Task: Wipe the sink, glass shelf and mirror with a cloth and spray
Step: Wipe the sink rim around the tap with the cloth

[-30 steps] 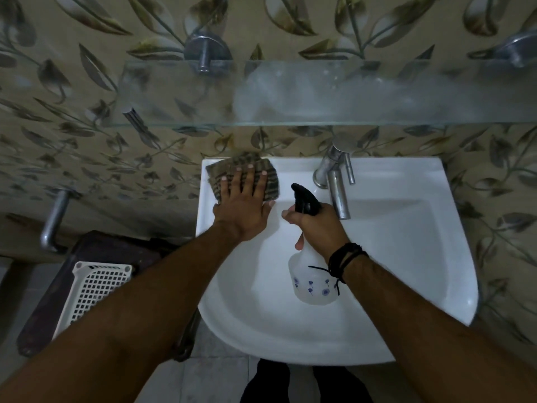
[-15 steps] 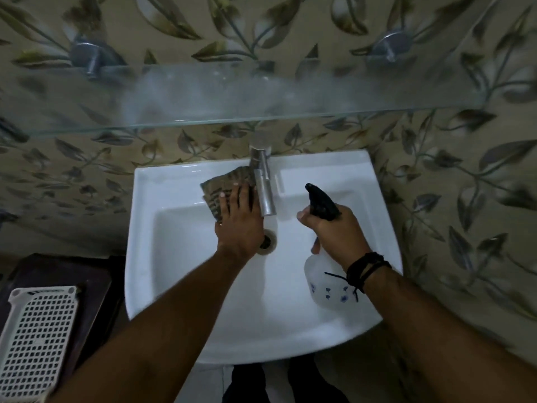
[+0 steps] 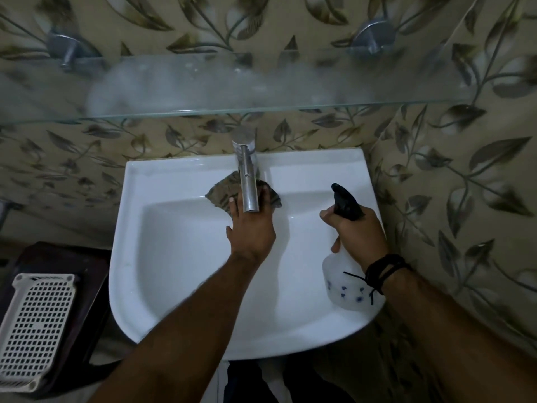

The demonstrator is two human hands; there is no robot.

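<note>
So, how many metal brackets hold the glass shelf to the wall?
2. One metal bracket is at the shelf's upper left, the other bracket at the upper right. The glass shelf runs past the frame, so more may be hidden.

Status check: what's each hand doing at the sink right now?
Left hand presses cloth on sink ledge. Right hand grips spray bottle. Tap overhangs the fingers.

Views: one, head-worn.
Position: above the sink [image 3: 174, 257], close.
Direction: forward and steeply down, towards the leaf-patterned wall [image 3: 465, 170].
Coverage: glass shelf [image 3: 261, 82] at top, floor at bottom.
</note>
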